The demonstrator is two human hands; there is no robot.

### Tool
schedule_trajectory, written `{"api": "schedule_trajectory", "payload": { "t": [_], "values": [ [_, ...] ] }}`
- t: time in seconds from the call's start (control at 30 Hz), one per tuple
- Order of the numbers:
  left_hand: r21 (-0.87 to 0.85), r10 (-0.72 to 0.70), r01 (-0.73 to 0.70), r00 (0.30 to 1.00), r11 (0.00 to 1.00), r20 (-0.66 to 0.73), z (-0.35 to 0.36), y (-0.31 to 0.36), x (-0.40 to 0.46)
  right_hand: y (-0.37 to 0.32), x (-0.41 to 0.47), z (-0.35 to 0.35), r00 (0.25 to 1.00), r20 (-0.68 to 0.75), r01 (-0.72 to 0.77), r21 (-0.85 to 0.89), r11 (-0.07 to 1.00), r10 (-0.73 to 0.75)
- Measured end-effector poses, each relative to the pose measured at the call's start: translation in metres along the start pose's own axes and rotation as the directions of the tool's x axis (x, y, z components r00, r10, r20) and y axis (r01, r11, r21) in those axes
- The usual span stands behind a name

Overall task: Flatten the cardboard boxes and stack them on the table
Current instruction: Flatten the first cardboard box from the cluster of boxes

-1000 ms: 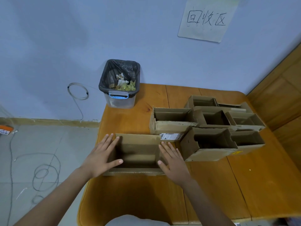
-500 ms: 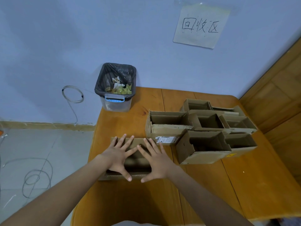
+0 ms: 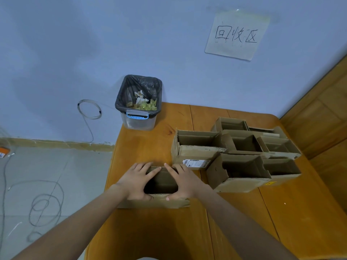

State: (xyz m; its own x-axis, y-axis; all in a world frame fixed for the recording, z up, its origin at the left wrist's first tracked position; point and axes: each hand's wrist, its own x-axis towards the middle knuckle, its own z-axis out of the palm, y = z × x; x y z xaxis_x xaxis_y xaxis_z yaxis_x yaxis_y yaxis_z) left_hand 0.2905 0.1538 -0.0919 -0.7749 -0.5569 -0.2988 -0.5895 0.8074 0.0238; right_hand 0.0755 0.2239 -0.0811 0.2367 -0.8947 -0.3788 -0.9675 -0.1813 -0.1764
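Note:
An open brown cardboard box (image 3: 155, 202) stands near the left front of the wooden table (image 3: 150, 233). My left hand (image 3: 136, 180) lies flat over its left part, fingers straight and reaching to the far rim, thumb on the near rim. My right hand (image 3: 185, 182) lies the same way over its right part. Between the two hands the dark inside of the box shows. Several more open cardboard boxes (image 3: 242, 173) stand in a cluster to the right, one with a white label (image 3: 196, 163).
A clear bin (image 3: 139, 104) lined with a black bag and holding scraps stands at the table's back left corner. A paper sign (image 3: 237, 34) hangs on the blue wall. Cables (image 3: 45, 201) lie coiled on the floor to the left. A wooden panel (image 3: 323, 109) borders the right.
Both hands moved from the box's outer sides in over its top and closer together. The view shifted a little to the left and down.

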Motion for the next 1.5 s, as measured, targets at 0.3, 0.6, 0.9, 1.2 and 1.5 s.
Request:
{"api": "schedule_trajectory", "payload": {
  "t": [0.3,0.6,0.9,1.2,1.5],
  "values": [
    [-0.083,0.02,-0.022,0.999,0.996,-0.03,-0.027,-0.006,-0.005,0.002,-0.009,-0.021,1.0,0.025,-0.016,0.205,0.979,0.011],
    [-0.408,0.109,-0.034,0.98,0.913,0.164,-0.039,0.001,0.002,0.017,-0.019,-0.018,0.981,0.193,-0.117,0.428,0.896,0.036],
    [-0.191,-0.074,0.1,0.988,0.977,0.136,-0.017,0.001,0.011,0.014,-0.01,0.029,0.952,-0.01,-0.21,0.706,0.677,0.306],
    [-0.252,-0.141,0.121,0.988,0.96,-0.066,0.018,0.023,-0.001,0.011,-0.018,0.071,0.85,-0.21,-0.227,0.684,0.694,0.484],
    [-0.234,-0.176,0.245,0.944,0.941,0.28,0.08,0.033,0.003,-0.027,-0.004,0.118,0.939,-0.022,-0.266,0.59,0.762,0.344]
  ]
}}
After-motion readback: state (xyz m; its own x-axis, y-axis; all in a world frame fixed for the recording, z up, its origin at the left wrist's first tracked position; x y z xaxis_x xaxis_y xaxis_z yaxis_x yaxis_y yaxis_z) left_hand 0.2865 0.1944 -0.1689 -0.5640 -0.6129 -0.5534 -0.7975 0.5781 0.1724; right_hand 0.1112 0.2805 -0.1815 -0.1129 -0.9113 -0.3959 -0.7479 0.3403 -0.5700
